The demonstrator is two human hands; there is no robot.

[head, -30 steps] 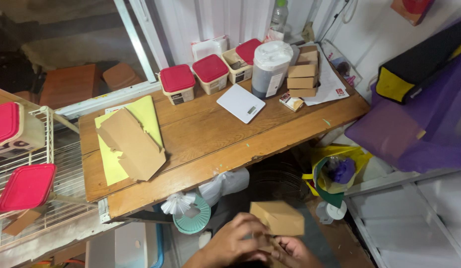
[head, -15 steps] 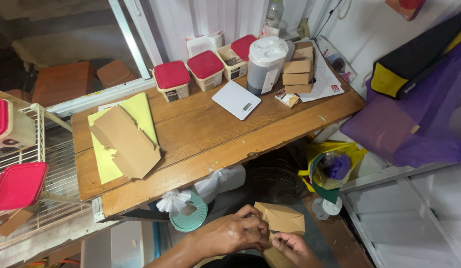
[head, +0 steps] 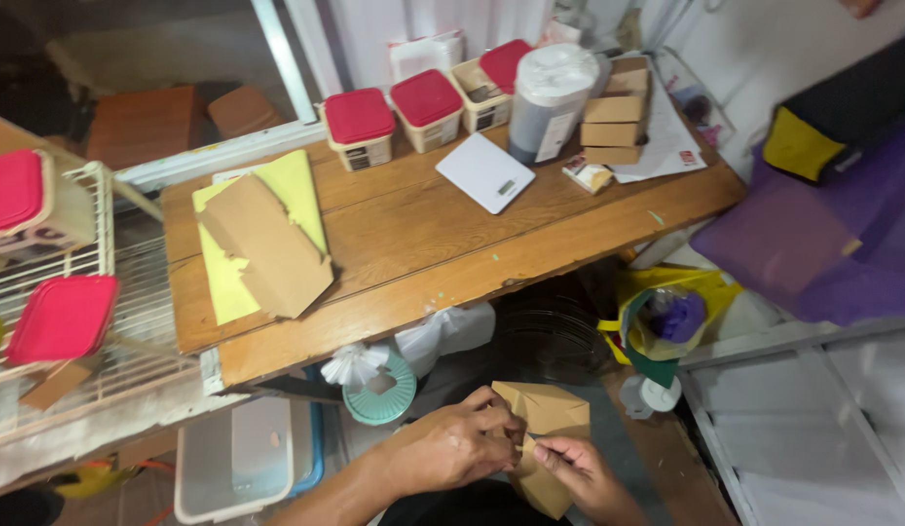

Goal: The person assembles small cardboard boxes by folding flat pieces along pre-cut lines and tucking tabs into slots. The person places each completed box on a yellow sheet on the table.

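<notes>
Low in the head view, my left hand (head: pixel 452 446) and my right hand (head: pixel 581 469) both grip a small brown cardboard box (head: pixel 550 414) that is partly folded. The left hand pinches its left edge, and the right hand holds its lower flap from beneath. Both hands are below the front edge of a wooden table (head: pixel 423 234). On the table's left lies a stack of flat brown cardboard blanks (head: pixel 267 244) on a yellow sheet (head: pixel 296 185).
Several red-lidded tubs (head: pixel 360 122) line the table's back, with a white kitchen scale (head: pixel 486 172), a wrapped stack of cups (head: pixel 552 97) and stacked brown boxes (head: pixel 613 122). A wire rack (head: pixel 73 321) with red lids stands left. Under the table sit a teal lid (head: pixel 379 390) and bags (head: pixel 666 321).
The box has dropped lower and tilted in my hands, with its flap folded over. The view has shifted slightly toward the table.
</notes>
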